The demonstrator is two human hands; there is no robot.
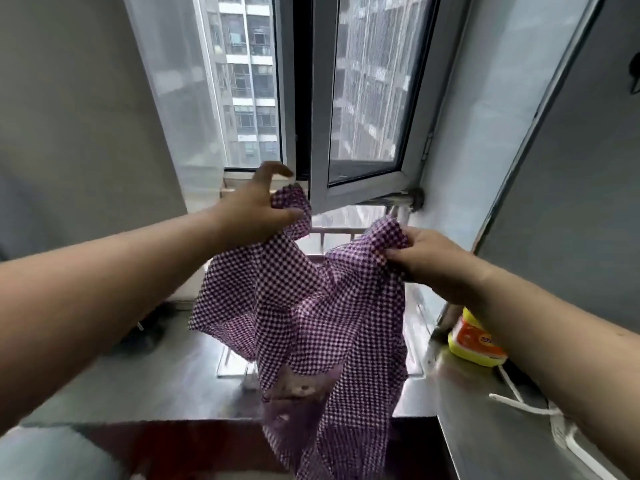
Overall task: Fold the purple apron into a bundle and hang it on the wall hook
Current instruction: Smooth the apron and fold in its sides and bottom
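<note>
Purple-and-white checked cloth fills the middle of the view: the apron point(304, 320) hangs in the air between two outstretched arms, its lower part drooping loose toward the bottom edge, over a steel counter point(114, 372). It is still spread out, not yet a bundle.

The right hand point(429, 261) has its fingers curled round a bunched upper corner. The left hand point(256, 213) pinches the other upper corner between thumb and lower fingers, while its forefinger is lifted clear of the cloth. The hands are well apart, so the top edge sags between them.

To fold well from here, I would bring the two held corners together so the cloth halves lengthwise, keeping it high enough that the tail does not drag on the counter. Then one hand can gather downward while the other keeps the top, leaving a loop or strap free for hanging. No strap can be made out in this view.

On the ledge to the right, just behind the right forearm, stands a yellow bottle point(474, 344), with a white cord point(519, 407) lying near it; both are worth keeping the tail away from. Beyond is an open window point(363, 109). A dark shape at the far right edge may be the hook, but I cannot tell.
</note>
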